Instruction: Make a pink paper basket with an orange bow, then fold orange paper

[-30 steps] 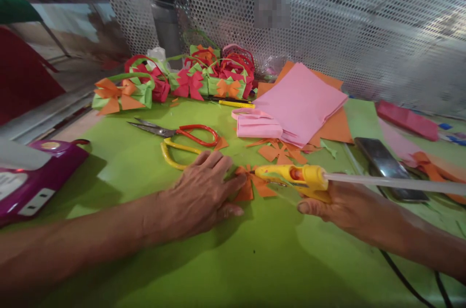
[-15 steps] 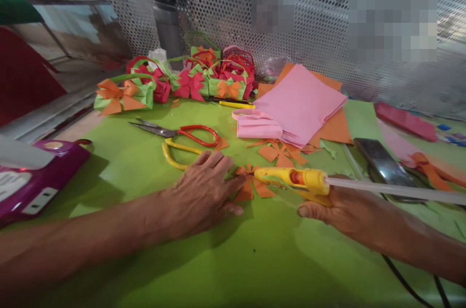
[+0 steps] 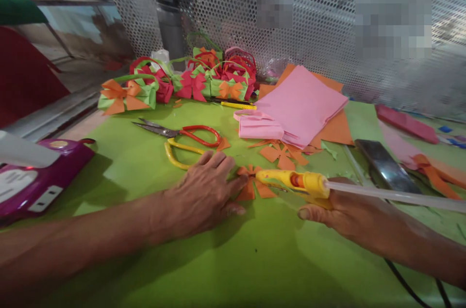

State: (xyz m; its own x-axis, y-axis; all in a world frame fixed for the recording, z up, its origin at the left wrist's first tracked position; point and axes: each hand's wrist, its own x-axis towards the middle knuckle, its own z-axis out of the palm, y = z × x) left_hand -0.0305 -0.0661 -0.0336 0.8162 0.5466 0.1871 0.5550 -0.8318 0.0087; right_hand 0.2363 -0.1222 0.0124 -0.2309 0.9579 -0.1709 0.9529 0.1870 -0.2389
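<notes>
My right hand point(image 3: 335, 211) grips a yellow hot glue gun point(image 3: 291, 179), with a long clear glue stick point(image 3: 393, 193) poking out of its back. The nozzle points left and meets the middle of an orange paper flower point(image 3: 265, 190) lying on the table. My left hand point(image 3: 206, 184) rests palm down with fingers extended, its index fingertip at the flower's left petals. Just beyond that hand lie scissors point(image 3: 174, 132) with one red and one yellow handle loop. A second orange paper cutout point(image 3: 278, 154) lies past the glue gun, beside a small folded pink paper bag point(image 3: 260, 127).
Several small paper baskets with bows point(image 3: 192, 85) stand at the back near a grey bottle point(image 3: 171, 22). Pink sheets point(image 3: 302, 102) are stacked over orange ones. A phone point(image 3: 388, 165) lies right, a purple device point(image 3: 47, 172) left. A black cable point(image 3: 404, 281) trails at lower right.
The whole view has shifted very slightly. Both hands hold nearly the same place, and the glue gun's nozzle stays at the orange flower's middle.
</notes>
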